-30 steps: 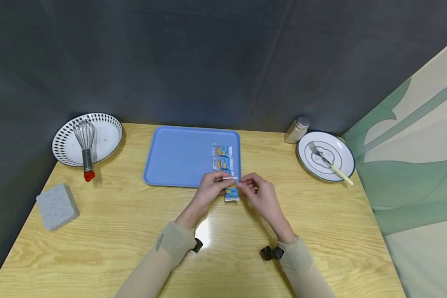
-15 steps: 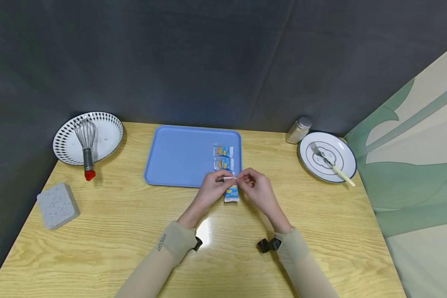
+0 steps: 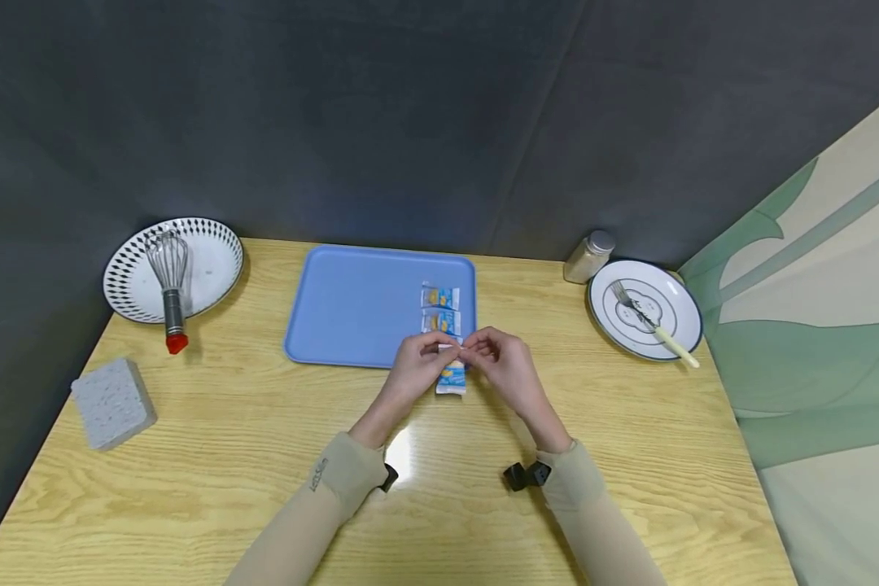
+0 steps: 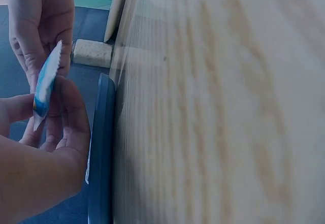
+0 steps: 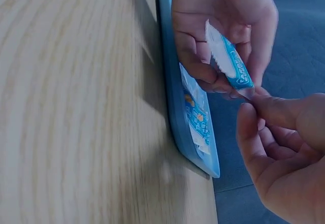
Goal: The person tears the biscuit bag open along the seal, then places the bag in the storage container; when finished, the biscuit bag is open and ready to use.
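In the head view, a small blue-and-white snack packet (image 3: 451, 378) is held between both hands just off the near right corner of the blue tray (image 3: 359, 309). My left hand (image 3: 415, 368) pinches it from the left between thumb and fingers. Thumb and forefinger of my right hand (image 3: 509, 368) pinch its narrow end, as the right wrist view shows; the fingertips of both hands meet there. The packet (image 5: 231, 64) tilts in the air with its zigzag edge free. Behind the hands, similar packets (image 3: 440, 298) lie in a column along the tray's right side, the nearest partly hidden.
On the left stands a patterned plate (image 3: 135, 285) bearing a whisk (image 3: 172, 301), with a grey sponge-like block (image 3: 114, 404) in front. At the right are a shaker jar (image 3: 588, 259) and a plate (image 3: 608, 321) with a fork (image 3: 655, 327). A dark curtain backs the table.
My right hand has moved slightly left, closing on the packet's end beside my left fingertips. The packet has shifted a little left. My left hand stays nearly in place.
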The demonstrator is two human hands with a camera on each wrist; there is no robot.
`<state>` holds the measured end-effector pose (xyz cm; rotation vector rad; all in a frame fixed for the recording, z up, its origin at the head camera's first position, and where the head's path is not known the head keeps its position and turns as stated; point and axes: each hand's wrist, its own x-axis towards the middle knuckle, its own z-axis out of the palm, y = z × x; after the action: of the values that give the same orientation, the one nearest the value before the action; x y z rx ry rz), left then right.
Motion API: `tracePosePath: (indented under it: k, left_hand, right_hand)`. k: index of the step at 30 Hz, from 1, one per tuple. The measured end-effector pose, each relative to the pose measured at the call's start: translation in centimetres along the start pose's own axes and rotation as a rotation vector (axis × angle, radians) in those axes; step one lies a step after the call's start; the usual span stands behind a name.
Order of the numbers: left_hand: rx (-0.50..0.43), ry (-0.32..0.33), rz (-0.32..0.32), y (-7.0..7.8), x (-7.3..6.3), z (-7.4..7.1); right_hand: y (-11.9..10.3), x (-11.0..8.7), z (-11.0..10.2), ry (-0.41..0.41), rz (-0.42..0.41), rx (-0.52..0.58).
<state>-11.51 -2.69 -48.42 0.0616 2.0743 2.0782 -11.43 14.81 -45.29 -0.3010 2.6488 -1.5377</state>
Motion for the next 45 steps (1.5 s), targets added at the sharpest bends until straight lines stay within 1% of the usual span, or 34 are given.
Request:
tracePosePath:
  k: [4,6,8,10,14,17,19,21,24,26,28,31,37,40,45]
  left_hand:
    - [0.074,-0.038,0.046,0.0,0.2,-0.3]
    - [0.094,-0.051,0.066,0.1,0.2,-0.4]
    - [0.096,-0.047,0.083,0.3,0.2,-0.4]
    - [0.070,-0.027,0.102,0.4,0.2,-0.2]
    - [0.006,0.041,0.109,0.5,0.1,0.3]
    - [-0.018,0.085,0.097,0.6,0.0,0.7]
    - [-0.029,0.109,0.079,0.6,0.0,0.9]
    - [-0.061,0.131,0.046,0.5,0.1,1.0]
    - [-0.112,0.188,-0.013,0.4,0.0,1.0]
    - [-0.133,0.228,-0.022,0.5,0.0,1.0]
    - [-0.133,0.255,-0.012,0.8,-0.1,1.2]
    - [-0.121,0.268,0.016,0.9,0.0,1.5]
    - [-0.071,0.295,0.038,1.1,0.1,2.0]
    - [-0.041,0.299,0.060,1.1,0.2,2.2]
    - [-0.024,0.292,0.077,1.1,0.1,2.4]
  right_hand:
    - [-0.1,0.1,0.0,0.004,-0.012,-0.017]
    - [0.0,0.2,0.2,0.027,-0.013,-0.021]
    - [0.0,0.2,0.5,0.062,-0.018,-0.022]
    - [0.1,0.4,0.9,0.101,-0.033,-0.024]
    - [0.2,0.5,1.7,0.170,-0.082,-0.019]
    - [0.3,0.5,2.2,0.217,-0.131,-0.032]
    - [0.4,0.5,2.6,0.248,-0.179,-0.057]
    - [0.4,0.4,2.9,0.264,-0.246,-0.108]
    - [0.4,0.4,3.4,0.263,-0.331,-0.152]
    - [0.4,0.5,3.6,0.251,-0.364,-0.148]
    - [0.5,0.5,3.6,0.252,-0.377,-0.125]
    - [0.6,0.4,3.6,0.267,-0.410,-0.103]
    - [1.0,-0.1,3.5,0.288,-0.491,-0.104]
    - [1.1,-0.2,3.4,0.292,-0.513,-0.096]
    - [1.2,-0.5,3.3,0.305,-0.541,-0.098]
